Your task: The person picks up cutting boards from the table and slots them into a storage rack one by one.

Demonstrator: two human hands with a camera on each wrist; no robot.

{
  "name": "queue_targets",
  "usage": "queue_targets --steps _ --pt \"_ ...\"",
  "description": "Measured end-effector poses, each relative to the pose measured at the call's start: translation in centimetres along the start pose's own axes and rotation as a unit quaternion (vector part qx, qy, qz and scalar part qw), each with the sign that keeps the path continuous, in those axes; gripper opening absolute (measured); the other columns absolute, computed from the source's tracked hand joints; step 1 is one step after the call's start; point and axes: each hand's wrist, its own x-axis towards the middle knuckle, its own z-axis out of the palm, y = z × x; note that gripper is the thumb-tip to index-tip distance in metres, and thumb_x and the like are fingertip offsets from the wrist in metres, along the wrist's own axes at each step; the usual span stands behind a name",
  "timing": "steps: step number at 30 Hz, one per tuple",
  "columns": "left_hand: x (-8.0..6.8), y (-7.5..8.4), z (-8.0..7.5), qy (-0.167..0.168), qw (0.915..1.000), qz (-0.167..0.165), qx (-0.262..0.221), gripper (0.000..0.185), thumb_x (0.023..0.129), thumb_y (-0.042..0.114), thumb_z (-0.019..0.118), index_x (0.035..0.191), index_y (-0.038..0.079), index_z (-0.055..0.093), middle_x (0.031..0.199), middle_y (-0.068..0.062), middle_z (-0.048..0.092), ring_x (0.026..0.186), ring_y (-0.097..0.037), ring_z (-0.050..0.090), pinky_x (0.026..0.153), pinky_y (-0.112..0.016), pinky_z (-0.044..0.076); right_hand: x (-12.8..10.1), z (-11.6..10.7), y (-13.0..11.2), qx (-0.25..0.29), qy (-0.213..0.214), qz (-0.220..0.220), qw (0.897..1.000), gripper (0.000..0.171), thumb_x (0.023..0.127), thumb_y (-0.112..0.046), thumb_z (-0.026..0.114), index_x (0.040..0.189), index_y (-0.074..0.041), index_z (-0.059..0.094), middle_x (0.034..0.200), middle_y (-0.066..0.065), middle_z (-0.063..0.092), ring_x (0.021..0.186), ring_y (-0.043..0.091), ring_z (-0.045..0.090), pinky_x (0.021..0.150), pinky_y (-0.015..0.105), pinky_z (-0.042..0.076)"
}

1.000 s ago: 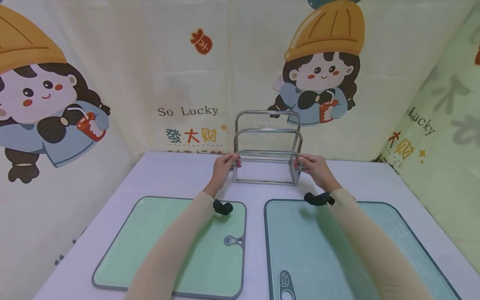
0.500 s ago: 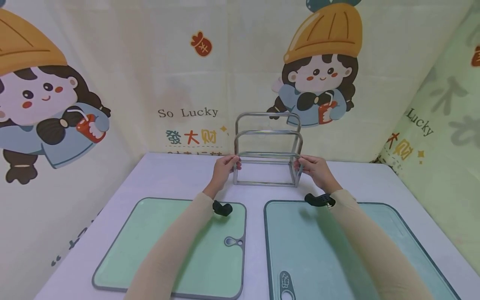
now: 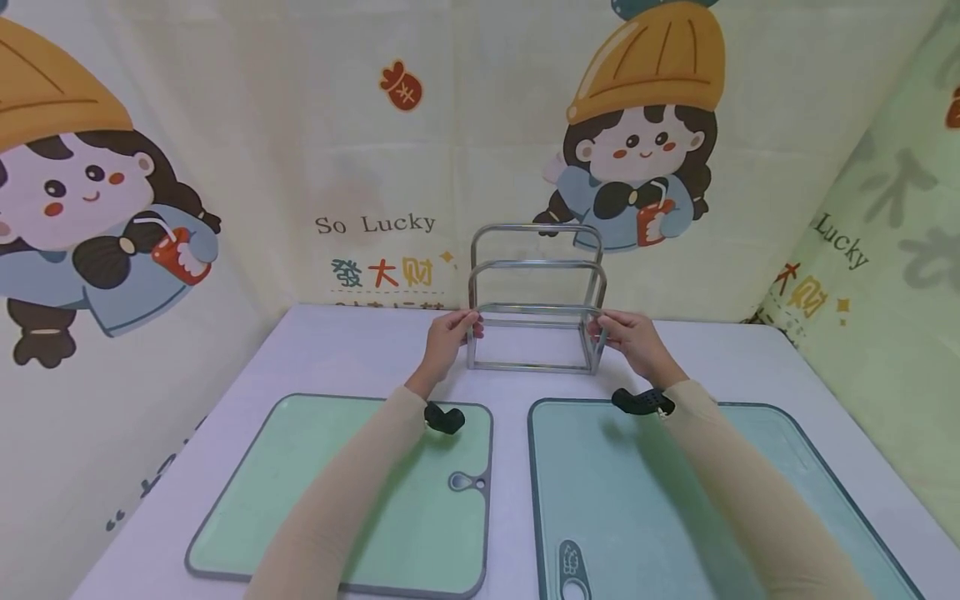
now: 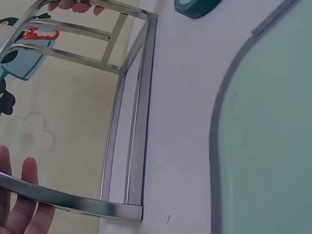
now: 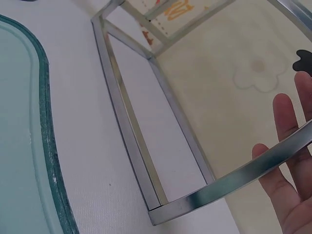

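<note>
In the head view a silver metal rack (image 3: 532,367) with three upright hoops stands upright at the back of the table. My left hand (image 3: 447,340) grips the left side of its front hoop, and my right hand (image 3: 633,340) grips the right side. In the left wrist view, the fingers (image 4: 29,170) of the left hand pass behind a flat metal bar. Seen from the right wrist, the fingers (image 5: 282,117) of the right hand lie behind the opposite side of the hoop. Both thumbs are hidden in the wrist views.
A light green cutting board (image 3: 330,483) with a grey rim lies flat under the left forearm. To its right, under the right forearm, is a larger blue-green cutting board (image 3: 600,492). Behind the white table (image 3: 510,500) hangs a printed cartoon cloth (image 3: 510,167).
</note>
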Motion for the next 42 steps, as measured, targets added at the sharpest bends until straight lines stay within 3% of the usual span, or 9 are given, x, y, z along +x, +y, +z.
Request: queue_targets --steps 4,10,16,21,25,30,35,38,42 --pt "0.2 -0.2 -0.4 0.002 1.0 0.005 -0.001 0.032 0.096 0.028 0.053 0.108 0.0 0.065 0.096 -0.013 0.067 0.081 -0.009 0.065 0.085 -0.035 0.054 0.4 0.4 0.0 0.013 0.004 -0.001 1.0 0.057 0.094 -0.034 0.053 0.135 0.005 0.045 0.095 -0.013 0.067 0.095 0.001 0.063 0.097 0.029 0.047" --pt "0.0 -0.3 -1.5 0.0 1.0 0.002 0.004 0.034 0.096 0.025 0.053 0.112 -0.003 0.063 0.097 -0.014 0.066 0.082 -0.011 0.064 0.091 -0.038 0.053 0.7 1.4 0.0 0.028 0.003 -0.006 1.0 0.053 0.094 -0.031 0.054 0.132 0.005 0.048 0.092 -0.014 0.068 0.092 0.001 0.064 0.089 0.021 0.052" --pt "-0.1 -0.4 -3.0 -0.003 1.0 0.005 -0.004 0.033 0.095 0.026 0.053 0.11 -0.002 0.064 0.096 -0.013 0.064 0.085 -0.016 0.064 0.092 -0.041 0.052 0.9 2.6 -0.3 0.023 -0.007 -0.005 1.0 0.051 0.095 -0.03 0.054 0.131 0.006 0.049 0.093 -0.014 0.067 0.094 0.002 0.063 0.106 0.044 0.04" --pt "-0.2 -0.4 -4.1 -0.007 0.9999 0.012 0.001 0.038 0.096 0.028 0.053 0.111 -0.006 0.062 0.098 -0.018 0.064 0.083 -0.012 0.062 0.094 -0.044 0.051 1.3 3.6 -0.7 0.025 -0.01 -0.007 1.0 0.047 0.095 -0.027 0.055 0.13 0.005 0.051 0.092 -0.013 0.067 0.093 0.002 0.063 0.106 0.047 0.039" --pt "-0.3 -0.4 -4.4 0.0 1.0 -0.007 -0.004 0.038 0.096 0.028 0.053 0.112 -0.004 0.062 0.102 -0.019 0.064 0.081 -0.008 0.062 0.095 -0.044 0.05 1.4 4.0 -0.9 0.033 -0.004 -0.001 0.999 0.044 0.095 -0.026 0.054 0.128 0.003 0.053 0.091 -0.012 0.067 0.092 0.004 0.063 0.106 0.047 0.039" --pt "-0.5 -0.2 -4.1 0.008 0.9989 -0.043 -0.017 0.04 0.096 0.031 0.053 0.116 -0.002 0.061 0.112 -0.021 0.063 0.095 -0.016 0.064 0.099 -0.043 0.047 1.2 4.1 -0.6 0.026 -0.003 0.019 0.999 0.046 0.095 -0.032 0.053 0.131 -0.003 0.052 0.112 0.002 0.067 0.108 0.012 0.06 0.109 0.047 0.036" --pt "-1.3 0.7 -3.4 0.013 0.9976 -0.058 -0.034 0.042 0.097 0.024 0.052 0.133 0.003 0.05 0.132 -0.021 0.053 0.123 -0.029 0.052 0.107 -0.045 0.039 0.4 3.1 -0.1 0.033 -0.021 0.046 0.998 0.052 0.096 -0.032 0.052 0.142 -0.01 0.04 0.143 0.016 0.044 0.132 0.03 0.044 0.11 0.049 0.034" --pt "-2.1 1.7 -3.0 0.023 0.9971 -0.063 -0.036 0.049 0.096 0.016 0.051 0.142 0.007 0.038 0.142 -0.02 0.041 0.132 -0.032 0.042 0.111 -0.045 0.034 -0.4 1.8 0.0 0.037 -0.036 0.062 0.997 0.061 0.096 -0.034 0.051 0.148 -0.013 0.027 0.151 0.016 0.033 0.137 0.034 0.035 0.111 0.049 0.032" --pt "-3.3 3.0 -2.3 0.032 0.994 -0.103 -0.017 0.061 0.094 0.015 0.052 0.148 0.009 0.025 0.149 -0.018 0.03 0.137 -0.033 0.035 0.114 -0.046 0.029 -1.8 0.0 -0.2 0.029 -0.067 0.074 0.995 0.066 0.098 -0.038 0.046 0.151 -0.012 0.015 0.153 0.018 0.027 0.138 0.037 0.031 0.111 0.051 0.029"
